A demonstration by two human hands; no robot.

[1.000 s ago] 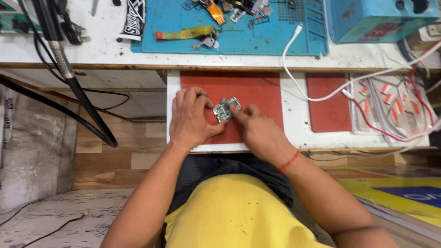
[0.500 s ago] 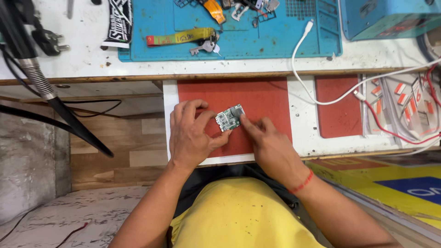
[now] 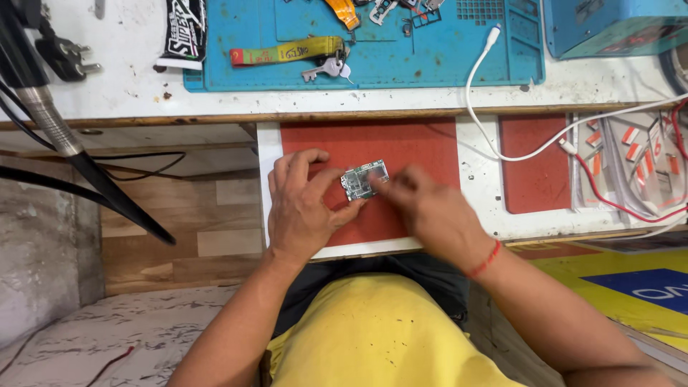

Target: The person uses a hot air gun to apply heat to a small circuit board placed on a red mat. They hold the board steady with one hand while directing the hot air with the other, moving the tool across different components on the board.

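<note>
**Small circuit board pinched between two hands over a red mat**

Workbench clutter fills the head view: a white worktop (image 3: pixel 129 79) carries a blue silicone repair mat (image 3: pixel 401 54) with a yellow strap and keys (image 3: pixel 290 52) on it, and a white cable (image 3: pixel 494 100) trails down to a pull-out shelf below. On that shelf lies a red rectangular work mat (image 3: pixel 416 143), with a second, smaller red pad (image 3: pixel 534 165) to its right.

Over the red mat sits a small rectangular green-and-silver circuit board (image 3: pixel 363 179). The left hand (image 3: pixel 304 208) is closed on the board's left and lower edge, thumb below and fingers curled above. The right hand (image 3: pixel 430 211), blurred, meets the board's right edge with its fingertips; whether it grips or only touches cannot be told. The two hands are close together, the board between them.

As a judgement, the board looks light, thin and rigid, yet fragile: its face is crowded with tiny metal-shielded parts. The bare edges or corners seem the safest hold, as the left hand has it, keeping pressure off the populated face.
</note>
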